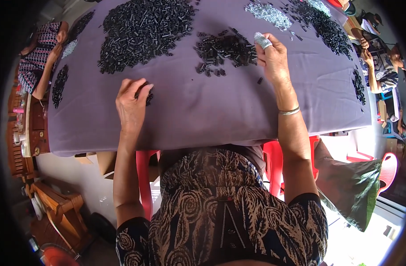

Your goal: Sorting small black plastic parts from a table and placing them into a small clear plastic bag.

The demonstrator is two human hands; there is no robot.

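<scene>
While the person leans over the purple cloth (pixel 203 111), the left hand (pixel 131 104) lies nearest, its fingers curled down over a small clump of black parts (pixel 148 96) that sits under and just right of the fingertips. Farther off and to the right, the right hand (pixel 272 57) rests with fingers bent together, a silvery wrap (pixel 262 41) on the forefinger, touching the right edge of a middle heap of black parts (pixel 225 49). Beyond, far left, spreads a larger black heap (pixel 143 29); far right lies a pale silvery pile (pixel 269 14).
</scene>
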